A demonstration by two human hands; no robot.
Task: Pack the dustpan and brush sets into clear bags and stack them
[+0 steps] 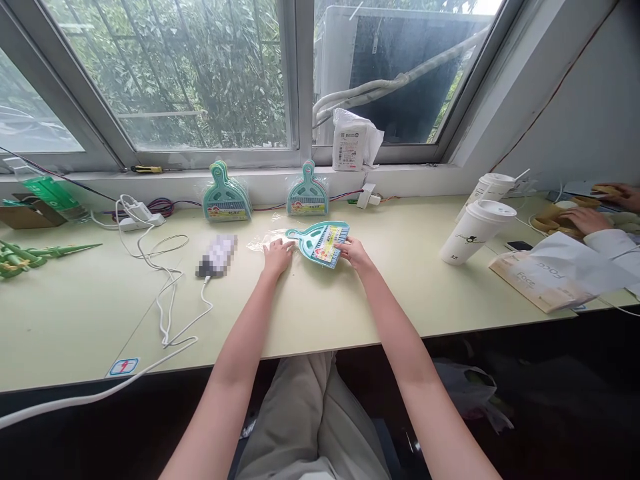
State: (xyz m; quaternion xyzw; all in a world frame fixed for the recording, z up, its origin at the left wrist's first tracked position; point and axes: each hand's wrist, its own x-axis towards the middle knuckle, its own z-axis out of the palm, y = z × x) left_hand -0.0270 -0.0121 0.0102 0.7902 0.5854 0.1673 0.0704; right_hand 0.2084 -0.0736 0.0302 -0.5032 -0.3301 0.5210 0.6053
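A small teal dustpan with a striped brush and a yellow printed label is tilted in front of me, its handle pointing left. My right hand grips its wide edge, thumb over the label side. By the handle, my left hand has its fingers down on a crumpled clear plastic bag; the fingertips are small and partly hidden. Two similar packed stacks of dustpans lean on the sill wall behind, a left stack and a right stack.
A phone on a white cable lies left, near a power strip. White paper cups and a tissue pack stand right. Another person's hands are at the far right. The table's front edge runs before my lap.
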